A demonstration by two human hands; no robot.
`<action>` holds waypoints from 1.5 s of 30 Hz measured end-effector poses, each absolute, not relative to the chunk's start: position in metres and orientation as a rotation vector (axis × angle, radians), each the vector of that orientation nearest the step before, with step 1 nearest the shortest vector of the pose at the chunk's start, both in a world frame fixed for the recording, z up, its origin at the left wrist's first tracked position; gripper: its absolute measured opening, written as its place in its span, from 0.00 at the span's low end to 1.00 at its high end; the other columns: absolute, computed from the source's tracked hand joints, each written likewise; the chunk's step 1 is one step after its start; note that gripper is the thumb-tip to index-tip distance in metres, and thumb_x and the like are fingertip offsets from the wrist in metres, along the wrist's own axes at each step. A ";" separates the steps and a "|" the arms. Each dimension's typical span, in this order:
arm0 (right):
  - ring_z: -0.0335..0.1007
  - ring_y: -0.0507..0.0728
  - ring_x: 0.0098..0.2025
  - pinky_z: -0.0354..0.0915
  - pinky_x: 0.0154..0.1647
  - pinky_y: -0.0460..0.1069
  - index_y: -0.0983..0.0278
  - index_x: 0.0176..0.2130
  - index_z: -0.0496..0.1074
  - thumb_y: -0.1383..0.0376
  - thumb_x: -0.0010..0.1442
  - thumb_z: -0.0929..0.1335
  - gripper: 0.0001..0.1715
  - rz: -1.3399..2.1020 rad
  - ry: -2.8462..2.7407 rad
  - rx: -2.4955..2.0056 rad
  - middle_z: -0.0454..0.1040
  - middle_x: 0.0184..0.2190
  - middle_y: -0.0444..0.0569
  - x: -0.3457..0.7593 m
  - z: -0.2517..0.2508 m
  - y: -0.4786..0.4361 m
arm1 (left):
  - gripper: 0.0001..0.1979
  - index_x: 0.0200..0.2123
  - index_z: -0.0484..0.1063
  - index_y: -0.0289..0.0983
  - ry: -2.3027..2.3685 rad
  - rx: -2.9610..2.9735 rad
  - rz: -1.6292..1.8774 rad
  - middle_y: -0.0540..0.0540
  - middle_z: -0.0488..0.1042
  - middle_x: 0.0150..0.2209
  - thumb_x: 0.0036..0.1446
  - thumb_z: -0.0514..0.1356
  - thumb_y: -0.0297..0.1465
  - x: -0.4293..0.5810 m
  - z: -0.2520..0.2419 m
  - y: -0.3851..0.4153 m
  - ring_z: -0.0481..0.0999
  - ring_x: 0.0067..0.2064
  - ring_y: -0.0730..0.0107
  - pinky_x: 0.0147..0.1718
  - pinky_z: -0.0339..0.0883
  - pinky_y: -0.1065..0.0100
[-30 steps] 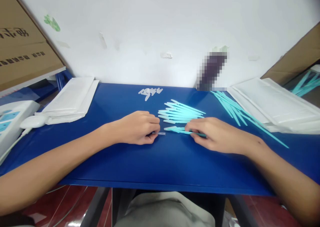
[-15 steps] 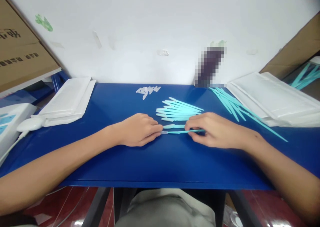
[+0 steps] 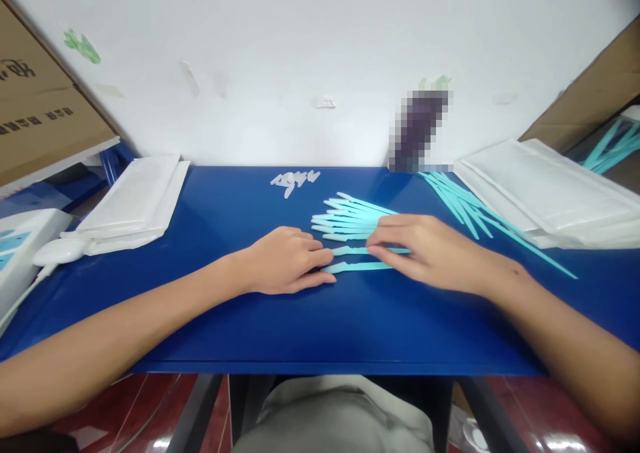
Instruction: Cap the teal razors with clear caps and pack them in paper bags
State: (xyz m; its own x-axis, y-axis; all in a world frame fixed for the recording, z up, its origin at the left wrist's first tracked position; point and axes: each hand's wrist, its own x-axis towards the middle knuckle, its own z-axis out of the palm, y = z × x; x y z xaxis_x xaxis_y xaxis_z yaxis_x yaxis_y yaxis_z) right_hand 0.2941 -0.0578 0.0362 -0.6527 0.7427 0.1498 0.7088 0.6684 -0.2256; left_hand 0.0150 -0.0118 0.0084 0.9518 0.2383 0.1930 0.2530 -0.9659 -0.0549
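My left hand (image 3: 290, 261) rests on the table with its fingers curled. The pale head of a teal cleaning swab (image 3: 363, 266) lies between its thumb and forefinger. Just behind it, a second teal swab (image 3: 353, 250) has its head beside my left forefinger. The fingers of my right hand (image 3: 423, 250) are closed in a pinch on the handle of that second swab. Beyond both hands, several similar swabs (image 3: 350, 220) lie fanned out, heads to the left. My right hand covers some of their handle ends.
The blue table (image 3: 280, 333) meets a white wall. Small white pieces (image 3: 294, 181) lie near its back. More teal sticks (image 3: 457, 203) are piled at the right by clear packets (image 3: 560, 186). White packets (image 3: 135, 200) and a white device (image 3: 60, 248) stand left.
My right hand has let go of the front swab, which now lies flat, and has shifted to the swab behind it. My left hand has moved slightly right.
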 end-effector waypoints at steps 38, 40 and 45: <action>0.43 0.79 0.76 0.56 0.68 0.74 0.57 0.77 0.50 0.34 0.60 0.68 0.59 0.235 -2.653 -1.414 0.44 0.78 0.62 0.301 0.030 -0.057 | 0.22 0.31 0.69 0.37 -0.723 -3.094 -0.455 0.48 0.73 0.27 0.74 0.48 0.41 0.004 0.004 0.003 0.70 0.28 0.67 0.32 0.57 0.65; 0.31 0.80 0.78 0.50 0.70 0.76 0.55 0.78 0.37 0.29 0.51 0.70 0.75 0.405 -2.635 -1.594 0.31 0.79 0.60 0.304 0.030 -0.054 | 0.21 0.33 0.69 0.37 -0.718 -3.169 -0.448 0.48 0.73 0.28 0.75 0.47 0.40 0.002 0.004 0.006 0.70 0.29 0.68 0.32 0.58 0.66; 0.30 0.79 0.78 0.47 0.72 0.74 0.55 0.78 0.29 0.28 0.46 0.72 0.82 0.627 -2.680 -1.693 0.31 0.79 0.61 0.302 0.033 -0.031 | 0.19 0.34 0.69 0.37 -0.679 -3.296 -0.419 0.48 0.73 0.30 0.71 0.53 0.45 0.001 0.006 0.008 0.70 0.31 0.68 0.33 0.59 0.67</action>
State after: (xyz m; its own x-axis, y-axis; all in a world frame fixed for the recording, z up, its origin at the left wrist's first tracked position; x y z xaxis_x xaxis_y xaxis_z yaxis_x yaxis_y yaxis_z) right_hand 0.3023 -0.0309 0.0327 -0.4483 0.8498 -0.2773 0.8846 0.3771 -0.2744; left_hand 0.0013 0.0081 0.0065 0.8909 0.4137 0.1872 0.3526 -0.8901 0.2889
